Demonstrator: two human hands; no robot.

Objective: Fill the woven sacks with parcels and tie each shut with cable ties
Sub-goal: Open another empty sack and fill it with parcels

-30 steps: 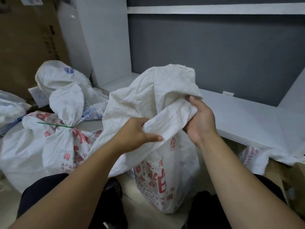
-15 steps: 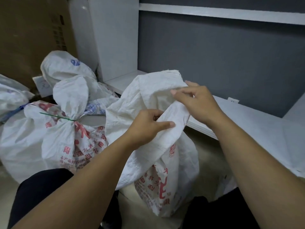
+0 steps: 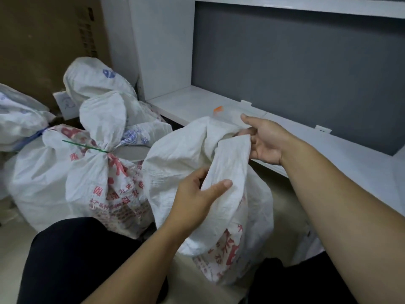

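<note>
So the big change: the neck of the woven sack (image 3: pixel 210 194) had been held high and bunched a second earlier, and by this moment it was let down lower, with the top fabric folded over toward the white shelf ledge (image 3: pixel 197 104). The left hand (image 3: pixel 197 194) was kept clamped on a fold of the sack's mouth, thumb laid across the front of the cloth and fingers tucked behind it. The right hand (image 3: pixel 263 139) had been gripping the top half a second before; now it was seen mostly opened out, palm up, with only the fingertips touching the upper edge of the fold, so no real grip there. The sack itself was stood on the floor between the person's knees, right against the ledge.

Judging from that, the mouth was still being gathered and regripped, not ready for tying yet. No loose cable tie could be spotted in either hand.

A finished sack (image 3: pixel 87 183) was sat to the left, already cinched with a green cable tie (image 3: pixel 85 147).

Hard to tell stuff: the parcels inside weren't visible at all, the left fingers were hidden behind cloth, and a small orange thing (image 3: pixel 218 109) on the ledge couldn't be made out
</note>
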